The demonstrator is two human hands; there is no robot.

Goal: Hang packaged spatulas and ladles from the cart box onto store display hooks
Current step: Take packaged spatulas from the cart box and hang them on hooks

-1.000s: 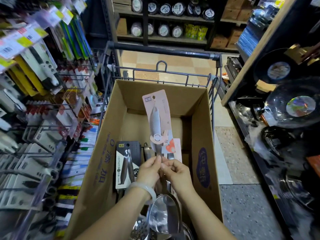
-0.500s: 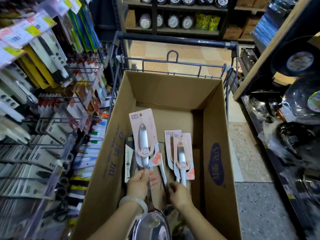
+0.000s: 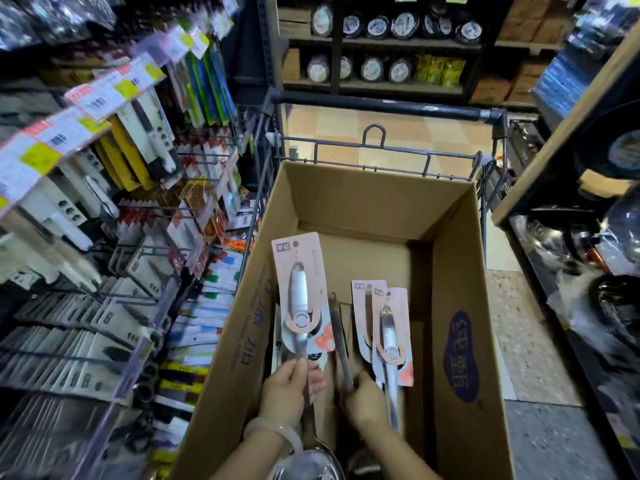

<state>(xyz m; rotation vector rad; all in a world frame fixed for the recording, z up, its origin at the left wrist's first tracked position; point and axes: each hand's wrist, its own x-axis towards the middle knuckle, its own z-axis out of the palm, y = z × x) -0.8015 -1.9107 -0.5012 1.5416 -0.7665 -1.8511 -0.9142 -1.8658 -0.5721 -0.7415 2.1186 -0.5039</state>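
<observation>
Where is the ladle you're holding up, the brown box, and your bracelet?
ladle (image 3: 298, 289), head view, on its white handle.
brown box (image 3: 374, 199), head view, on its far inner wall.
bracelet (image 3: 277, 429), head view, on the band round the left wrist.

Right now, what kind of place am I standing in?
Most likely a housewares shop aisle: display hooks hung with carded kitchen tools and price tags, a cart holding a cardboard box of packaged utensils, and pans shelved opposite.

At about one o'clock, dark frying pans (image 3: 620, 154) hang on the wooden-edged shelf (image 3: 554, 133). Round lidded containers (image 3: 377, 26) line the dark back shelving at twelve o'clock, with yellow-green packets (image 3: 440, 69) beside them. A tiled floor (image 3: 543, 341) shows at three o'clock.
</observation>
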